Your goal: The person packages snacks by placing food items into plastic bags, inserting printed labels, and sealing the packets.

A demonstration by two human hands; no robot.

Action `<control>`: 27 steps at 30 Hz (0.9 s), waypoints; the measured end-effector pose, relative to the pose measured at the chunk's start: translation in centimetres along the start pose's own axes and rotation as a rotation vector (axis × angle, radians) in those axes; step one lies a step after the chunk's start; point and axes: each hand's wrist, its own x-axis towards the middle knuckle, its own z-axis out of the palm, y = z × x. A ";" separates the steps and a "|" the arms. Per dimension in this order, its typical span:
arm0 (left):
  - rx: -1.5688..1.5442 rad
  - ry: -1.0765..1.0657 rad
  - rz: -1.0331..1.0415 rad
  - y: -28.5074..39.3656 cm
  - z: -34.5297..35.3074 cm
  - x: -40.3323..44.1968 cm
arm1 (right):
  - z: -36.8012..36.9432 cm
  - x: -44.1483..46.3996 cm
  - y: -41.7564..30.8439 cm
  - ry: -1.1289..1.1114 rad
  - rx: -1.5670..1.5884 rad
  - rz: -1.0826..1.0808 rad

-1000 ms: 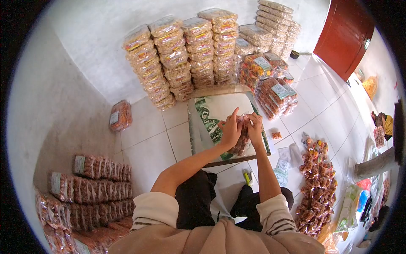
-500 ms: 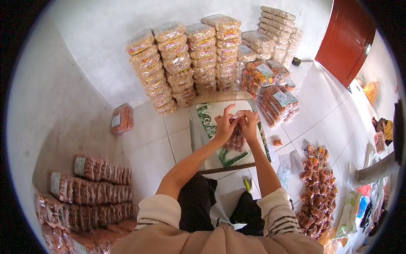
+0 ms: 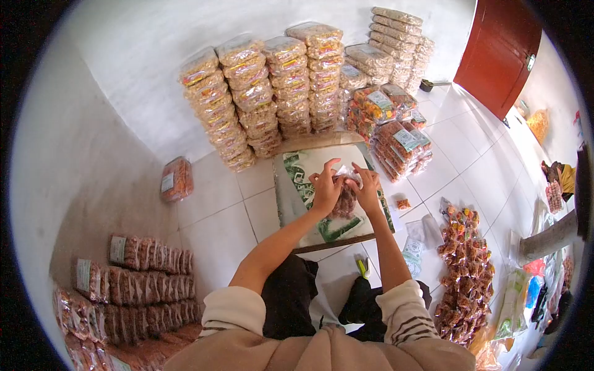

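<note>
A clear plastic bag of reddish-brown snacks point(image 3: 344, 206) lies on a low table point(image 3: 291, 213) with a white and green cover. At the bag's upper end, my left hand point(image 3: 327, 188) pinches the clear plastic from the left. My right hand point(image 3: 366, 187) grips the same end from the right, its fingers bent. The hands are close together, with the bag's loose top between them. The bag's filled part rests below the hands, toward my body.
Tall stacks of packed snacks point(image 3: 247, 93) stand behind the table. Brown packs point(image 3: 148, 281) sit at the lower left. A pile of small bags point(image 3: 464, 272) and a green-handled tool point(image 3: 362, 268) lie on the floor, near plastic sheets point(image 3: 416, 241).
The hands have moved slightly apart at the bag's top, and more of its clear plastic shows between them. The whole view has shifted a little.
</note>
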 end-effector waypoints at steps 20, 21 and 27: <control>0.024 0.019 -0.119 -1.1 0.6 0.5 | 2.2 0.3 -0.8 0.274 -0.109 0.019; 0.041 -0.048 -0.172 -1.4 0.4 0.7 | 2.3 0.2 -0.8 0.263 -0.110 0.035; 0.109 -0.088 -0.208 -2.5 1.0 0.8 | 3.5 -0.1 -0.8 0.284 -0.177 0.079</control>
